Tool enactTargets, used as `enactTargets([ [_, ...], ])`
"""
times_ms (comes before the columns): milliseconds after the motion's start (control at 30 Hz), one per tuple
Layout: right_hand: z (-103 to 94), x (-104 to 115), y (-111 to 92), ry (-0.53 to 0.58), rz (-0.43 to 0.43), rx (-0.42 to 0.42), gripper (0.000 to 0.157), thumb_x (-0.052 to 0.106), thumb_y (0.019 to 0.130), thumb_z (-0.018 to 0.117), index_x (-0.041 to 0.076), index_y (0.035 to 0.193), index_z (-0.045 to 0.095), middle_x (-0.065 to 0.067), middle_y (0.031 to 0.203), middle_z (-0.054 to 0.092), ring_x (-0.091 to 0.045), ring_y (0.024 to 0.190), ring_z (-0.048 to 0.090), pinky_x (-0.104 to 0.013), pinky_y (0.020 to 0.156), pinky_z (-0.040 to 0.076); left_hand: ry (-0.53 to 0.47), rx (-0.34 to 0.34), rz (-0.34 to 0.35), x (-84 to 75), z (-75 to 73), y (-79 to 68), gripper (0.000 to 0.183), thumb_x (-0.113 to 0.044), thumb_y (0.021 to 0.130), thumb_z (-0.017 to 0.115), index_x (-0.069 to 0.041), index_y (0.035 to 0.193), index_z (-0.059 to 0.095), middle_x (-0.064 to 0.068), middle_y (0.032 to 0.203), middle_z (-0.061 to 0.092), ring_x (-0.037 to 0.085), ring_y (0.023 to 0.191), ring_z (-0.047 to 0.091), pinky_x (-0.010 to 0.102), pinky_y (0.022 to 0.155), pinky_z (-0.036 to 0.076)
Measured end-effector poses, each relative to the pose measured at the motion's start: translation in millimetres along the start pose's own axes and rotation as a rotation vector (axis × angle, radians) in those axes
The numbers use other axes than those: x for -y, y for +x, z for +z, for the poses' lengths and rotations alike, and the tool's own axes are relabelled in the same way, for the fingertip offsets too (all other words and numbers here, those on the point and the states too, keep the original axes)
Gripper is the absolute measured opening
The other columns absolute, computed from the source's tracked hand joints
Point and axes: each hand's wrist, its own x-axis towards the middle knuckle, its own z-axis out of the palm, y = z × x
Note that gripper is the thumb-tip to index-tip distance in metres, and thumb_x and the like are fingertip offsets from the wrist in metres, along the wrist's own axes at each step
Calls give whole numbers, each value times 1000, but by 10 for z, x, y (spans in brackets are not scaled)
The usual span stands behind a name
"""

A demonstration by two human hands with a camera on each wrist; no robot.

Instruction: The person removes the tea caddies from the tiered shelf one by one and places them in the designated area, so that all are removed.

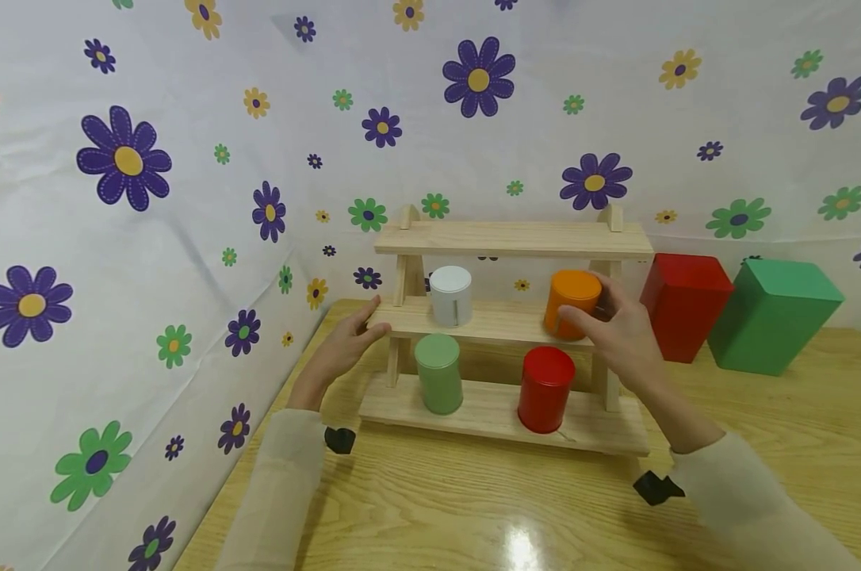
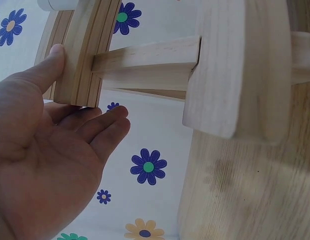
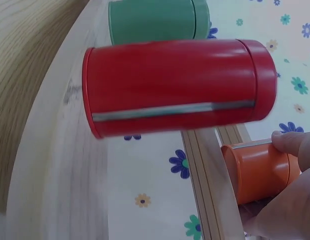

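Observation:
An orange tin [image 1: 572, 295] stands on the right part of the wooden rack's middle shelf [image 1: 502, 319]. My right hand [image 1: 626, 333] grips it from the right, thumb in front; in the right wrist view, the thumb lies near the tin's lid end [image 3: 265, 172]. At the middle shelf's left end, my left hand [image 1: 345, 345] holds the board. The left wrist view shows its thumb against one face of the board [image 2: 77, 55] and other fingers around the edge. A white tin [image 1: 451, 297] shares that shelf. Below stand a green tin [image 1: 439, 377] and a red tin [image 1: 546, 390].
The top shelf [image 1: 509, 236] of the rack holds nothing visible. To the rack's right, a red box [image 1: 687, 305] and a green box [image 1: 776, 313] stand on the wooden table [image 1: 430, 507]. A flowered cloth [image 1: 416, 166] hangs behind and along the left.

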Motion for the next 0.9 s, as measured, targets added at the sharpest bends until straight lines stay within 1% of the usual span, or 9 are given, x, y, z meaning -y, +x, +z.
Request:
enactTargets([
  [133,-118,-23,-22,-36,9,-26,69,27,100,71,4,157,40,-19,145,57,-36,130,55,-12,97,46,9,4,-8,10,-4,11,67,-21,111,52,4,162,17,18,169,14,37,155,17,50,124,22],
  [267,-241,-46,-24,-47,31,-47,71,28,101,70,6,160,37,-20,148,54,-39,133,52,-15,100,47,10,4,-15,20,-11,11,67,-21,111,52,3,162,17,18,170,14,37,155,17,51,124,22],
  [400,-358,-62,-27,-66,63,-76,73,32,101,70,6,160,36,-18,148,53,-35,131,53,-10,97,46,7,10,-17,28,-13,6,67,-21,111,53,4,162,17,17,170,14,37,155,17,50,124,22],
  [433,-389,-66,-30,-73,67,-84,74,32,101,70,6,160,35,-20,148,53,-34,129,54,-9,96,46,7,10,-17,28,-13,5,67,-21,111,53,4,162,17,18,169,14,37,155,17,50,124,22],
  [567,-511,-69,-60,-88,74,-116,72,33,101,70,5,158,38,-19,145,55,-17,119,57,-6,91,46,7,9,-16,27,-12,9,67,-21,111,52,3,162,17,17,170,14,37,155,17,51,124,22],
  [667,-605,-108,-73,-100,81,-129,71,33,101,69,6,159,38,-20,146,54,-10,115,56,-6,91,46,10,9,-13,21,-13,11,67,-21,111,52,3,162,17,17,170,14,37,155,17,51,124,22],
  [800,-726,-177,-79,-137,103,-139,72,33,102,68,6,160,36,-23,148,52,-10,115,56,-6,91,46,18,10,-11,20,-11,12,67,-21,111,52,3,162,17,17,170,14,38,155,18,51,124,23],
  [900,-805,-207,-96,-142,105,-156,71,32,101,69,5,159,38,-18,145,55,-4,111,55,-5,89,46,19,9,-12,23,-10,13,67,-22,111,52,3,162,18,17,170,15,38,155,18,51,123,23],
])
